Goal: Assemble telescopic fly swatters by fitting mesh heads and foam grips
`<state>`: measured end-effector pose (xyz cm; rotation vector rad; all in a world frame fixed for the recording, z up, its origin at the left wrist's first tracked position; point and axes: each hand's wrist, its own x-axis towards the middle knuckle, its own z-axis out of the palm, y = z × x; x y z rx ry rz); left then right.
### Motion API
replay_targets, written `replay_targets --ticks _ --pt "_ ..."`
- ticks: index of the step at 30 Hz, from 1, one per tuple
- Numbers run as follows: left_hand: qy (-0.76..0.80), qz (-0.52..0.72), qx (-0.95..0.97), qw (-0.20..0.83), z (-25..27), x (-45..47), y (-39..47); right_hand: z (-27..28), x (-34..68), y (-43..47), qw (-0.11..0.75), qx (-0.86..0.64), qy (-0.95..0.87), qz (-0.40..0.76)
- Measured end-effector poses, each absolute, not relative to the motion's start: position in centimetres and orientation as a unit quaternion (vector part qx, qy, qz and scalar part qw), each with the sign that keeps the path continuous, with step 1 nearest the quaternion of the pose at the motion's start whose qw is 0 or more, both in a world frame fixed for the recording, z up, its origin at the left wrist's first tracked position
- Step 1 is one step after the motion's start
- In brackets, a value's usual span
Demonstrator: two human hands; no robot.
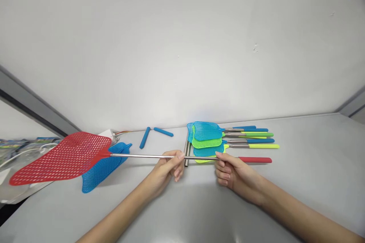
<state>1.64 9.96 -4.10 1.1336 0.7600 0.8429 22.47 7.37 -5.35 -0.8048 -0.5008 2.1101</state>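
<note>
A red fly swatter [64, 155] with a long metal telescopic shaft lies level across both my hands, its mesh head at the left and its red grip at the right. My left hand [168, 165] pinches the thinner part of the shaft near its middle. Closer to the red grip, my right hand [232, 171] has its fingers curled round the thicker part. Behind the shaft, a pile of blue, green and yellow fly swatters [208, 131] rests on the table, handles pointing right. Loose metal tubes [187, 152] lie partly hidden beside that pile.
Two blue handle grips [145, 138] lie near the wall. Blue swatter heads [104, 169] sit at the left, partly under the red one. A white box with wires [107, 134] and plastic bags [11, 186] are further left. The grey table [313, 167] meets a white wall.
</note>
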Motion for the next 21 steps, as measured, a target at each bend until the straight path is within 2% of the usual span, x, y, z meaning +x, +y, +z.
replay_targets --ticks 11,21 --pt "0.348 0.223 0.641 0.647 -5.0 4.3 8.2 -5.6 20.5 5.2 0.348 -0.301 -0.219 0.861" --pt "0.317 0.24 0.615 0.681 -4.7 4.3 8.2 -5.4 20.3 5.7 0.319 -0.306 -0.245 0.863"
